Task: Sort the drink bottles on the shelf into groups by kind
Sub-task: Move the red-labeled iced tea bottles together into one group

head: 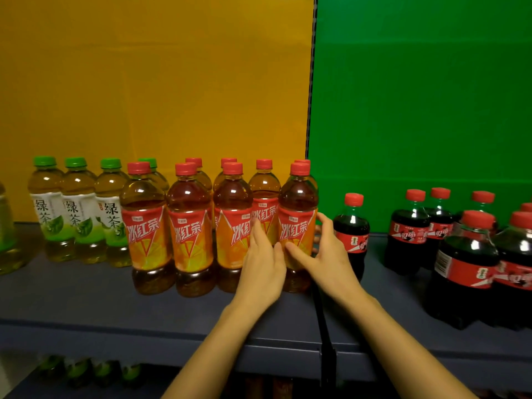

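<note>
Near edge: the front lip of the dark shelf (86, 300) runs left to right across the view. A black post (326, 335) crosses it just right of centre. A lower shelf (34, 390) below, at the left, carries green-capped bottles, dim.

Open room: a bare strip of shelf lies in front of the bottle rows, widest at the near left. At the near right the cola bottles (466, 266) stand close to the front edge. One lone cola bottle (352, 226) stands apart from that group, with bare shelf between.

Iced tea bottles (190, 226): red caps, amber liquid, orange and red labels. They stand upright, four in the front row, more close behind.

Left hand (260, 269): fingers straight and pointing up, lying flat in the seam between the third front bottle and the rightmost iced tea bottle (298, 203). It grips nothing.

Right hand (328, 254): wrapped round that rightmost bottle at label height, thumb across its front, fingers curled round its right side. Those fingers fill the narrow gap to the lone cola bottle.

The held bottle stands on the shelf at the right end of the front row, just left of the post line.

Green tea bottles (76, 214): green caps, pale liquid, white and green labels. They are grouped at the far left, and one sits behind the first iced tea bottle.

Far: a yellow panel (144, 82) backs the teas. A green panel (417, 96) backs the colas.
</note>
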Demonstrator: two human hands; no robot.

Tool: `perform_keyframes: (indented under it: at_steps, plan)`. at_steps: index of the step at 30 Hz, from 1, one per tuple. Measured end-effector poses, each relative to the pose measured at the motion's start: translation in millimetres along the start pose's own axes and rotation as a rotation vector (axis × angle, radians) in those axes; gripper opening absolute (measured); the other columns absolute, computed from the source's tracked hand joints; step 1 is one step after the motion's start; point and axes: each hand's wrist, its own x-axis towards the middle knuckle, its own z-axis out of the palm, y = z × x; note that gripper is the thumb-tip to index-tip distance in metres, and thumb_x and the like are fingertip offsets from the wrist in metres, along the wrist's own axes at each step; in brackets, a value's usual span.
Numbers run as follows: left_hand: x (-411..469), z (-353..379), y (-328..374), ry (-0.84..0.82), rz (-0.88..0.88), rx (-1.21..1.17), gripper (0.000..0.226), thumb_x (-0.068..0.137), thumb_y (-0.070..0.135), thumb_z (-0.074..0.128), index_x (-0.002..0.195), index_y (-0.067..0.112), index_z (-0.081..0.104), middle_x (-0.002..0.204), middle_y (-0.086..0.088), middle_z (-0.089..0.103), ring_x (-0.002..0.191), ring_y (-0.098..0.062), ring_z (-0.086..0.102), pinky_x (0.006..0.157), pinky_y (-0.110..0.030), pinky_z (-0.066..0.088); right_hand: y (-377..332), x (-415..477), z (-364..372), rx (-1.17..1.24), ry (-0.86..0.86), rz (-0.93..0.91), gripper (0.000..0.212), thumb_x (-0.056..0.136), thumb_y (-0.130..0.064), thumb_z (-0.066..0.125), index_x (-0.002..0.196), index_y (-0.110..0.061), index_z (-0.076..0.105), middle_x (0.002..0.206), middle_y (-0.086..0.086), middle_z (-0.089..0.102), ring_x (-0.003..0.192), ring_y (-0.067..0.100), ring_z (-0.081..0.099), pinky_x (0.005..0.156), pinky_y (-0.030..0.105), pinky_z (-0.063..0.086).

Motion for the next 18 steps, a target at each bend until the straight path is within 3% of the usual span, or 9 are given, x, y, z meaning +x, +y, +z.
perform_keyframes:
  at_steps: [5, 8, 11, 15, 18]
  plan:
    - [22.3, 6.1, -3.6, 0.023, -0.132, -0.165, 0.06, 0.098, 0.031, 0.034, 0.148, 0.015, 0.005, 0.154, -0.007, 0.022, 0.141, -0.022, 0.023, 0.116, -0.044, 0.023, -3.4, -3.2, -6.7, 0.037, -0.01, -0.007, 0.079, 0.075, -0.028, 0.074, 0.138, -0.018, 0.028, 0.116, -0.01, 0.053, 0.11, 0.008, 0.056, 0.096, 0.031, 0.047]
    - [31.6, 9.3, -2.0, 0.039, -0.202, -0.215, 0.064, 0.097, 0.035, 0.036, 0.148, 0.017, 0.002, 0.155, -0.005, 0.018, 0.142, -0.022, 0.019, 0.117, -0.045, 0.02, -4.8, -7.7, -10.9, 0.072, -0.036, -0.008, 0.076, 0.075, -0.023, 0.074, 0.137, -0.019, 0.03, 0.115, -0.01, 0.055, 0.102, -0.001, 0.057, 0.088, 0.018, 0.047]
    - [36.7, 11.3, 0.0, 0.065, -0.237, -0.214, 0.069, 0.097, 0.035, 0.039, 0.148, 0.016, -0.003, 0.156, -0.005, 0.013, 0.143, -0.023, 0.015, 0.117, -0.045, 0.017, -7.4, -12.0, -16.7, 0.113, -0.09, -0.006, 0.071, 0.077, -0.028, 0.072, 0.135, -0.02, 0.033, 0.118, -0.01, 0.057, 0.104, -0.001, 0.058, 0.085, 0.014, 0.047]
    - [38.5, 12.0, -5.5, 0.055, -0.212, -0.13, 0.072, 0.096, 0.021, 0.044, 0.148, 0.011, -0.005, 0.156, -0.009, 0.011, 0.144, -0.025, 0.013, 0.117, -0.044, 0.018, -9.8, -11.2, -22.4, 0.397, -0.095, 0.083, 0.054, 0.086, -0.057, 0.038, 0.125, -0.023, 0.052, 0.119, -0.01, 0.063, 0.109, -0.001, 0.058, 0.097, 0.022, 0.045]
    - [37.3, 13.5, -7.1, 0.079, -0.202, -0.029, 0.072, 0.095, 0.016, 0.044, 0.147, 0.006, -0.005, 0.156, -0.013, 0.01, 0.144, -0.027, 0.012, 0.117, -0.044, 0.018, -12.3, -2.1, -16.8, 0.494, -0.102, 0.116, 0.047, 0.091, -0.051, 0.022, 0.113, -0.031, 0.058, 0.11, -0.017, 0.064, 0.102, -0.009, 0.059, 0.086, 0.009, 0.045]
